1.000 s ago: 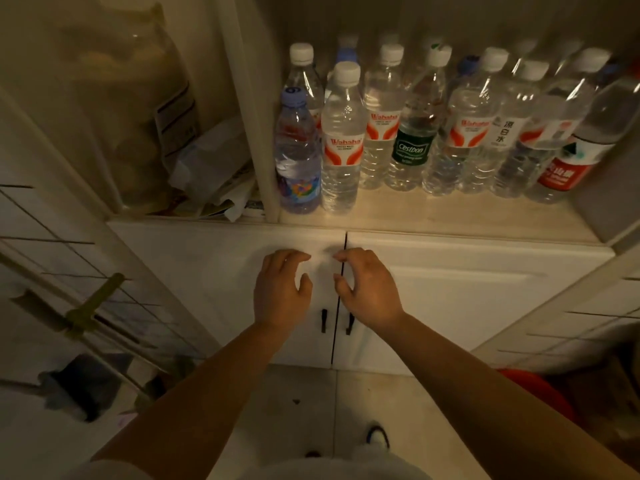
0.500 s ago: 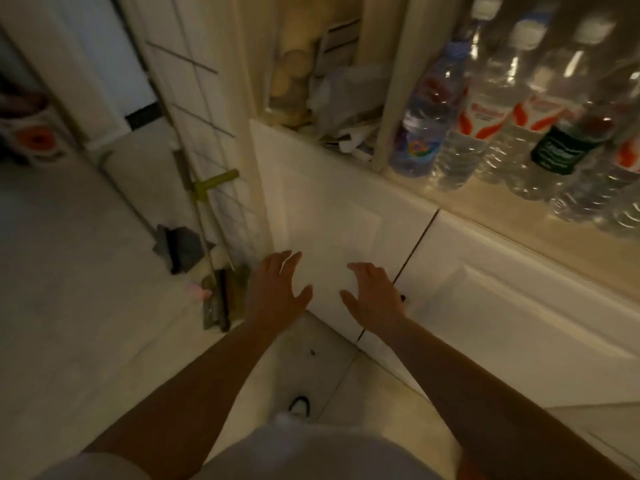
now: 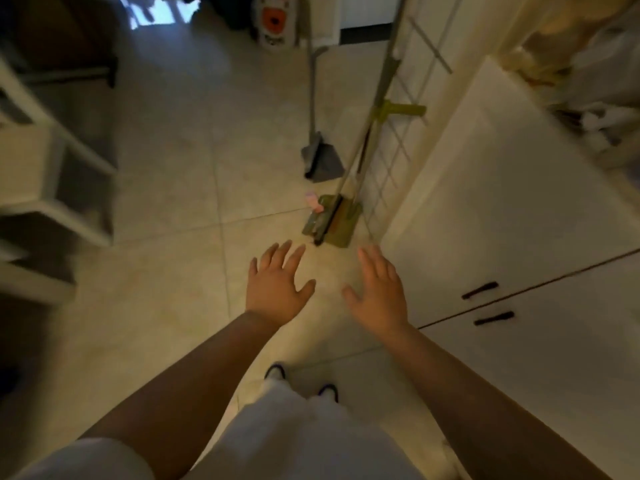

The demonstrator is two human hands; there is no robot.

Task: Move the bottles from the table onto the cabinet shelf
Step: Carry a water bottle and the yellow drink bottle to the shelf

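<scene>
Fingers on the left hand (image 3: 278,284) and right hand (image 3: 379,291) are spread wide, holding nothing. She has turned from the cabinet (image 3: 512,209) beside them, probably for more bottles; none show now.

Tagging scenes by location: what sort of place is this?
Probably a home kitchen or utility corner: tiled floor, white cabinet doors with dark handles, and a dustpan and broom propped by the wall.
</scene>
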